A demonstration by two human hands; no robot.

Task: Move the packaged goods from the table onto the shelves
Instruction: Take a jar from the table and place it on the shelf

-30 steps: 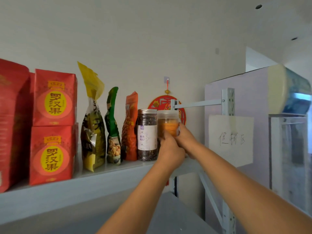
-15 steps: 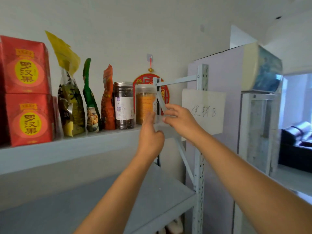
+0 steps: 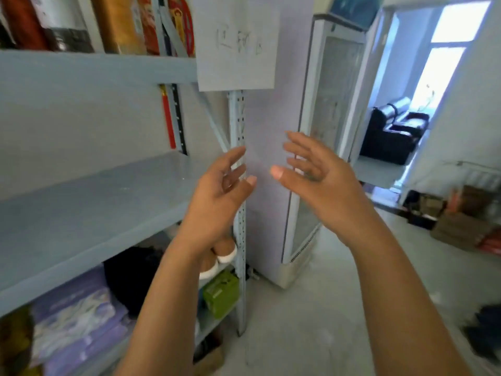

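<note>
Both hands have come down from the top shelf [image 3: 95, 67] and away from the orange jar [image 3: 119, 23]. That jar stands at the shelf's right end, just beside the dark jar [image 3: 67, 25] with its white label (print too blurred to read). A glossy red pouch [image 3: 24, 20] stands left of them.

Left hand [image 3: 219, 196] and right hand [image 3: 317, 183] hang apart in front of the perforated metal upright [image 3: 237, 118]. Their palms are turned toward each other, fingers spread and loose, holding nothing.

The shelves are smooth grey-painted boards, and the middle shelf [image 3: 81, 207] has a matte face. A sheet of white paper [image 3: 238, 42] hangs on the upright, bearing handwritten characters that I cannot make out.

Lowest down lie flat lilac packs [image 3: 73, 321], a soft black bag [image 3: 130, 275] and a green box [image 3: 221, 293]. A tall pale cabinet [image 3: 268, 118] with a glass front stands behind the upright. A shiny black sofa [image 3: 393, 131] shows through the doorway.
</note>
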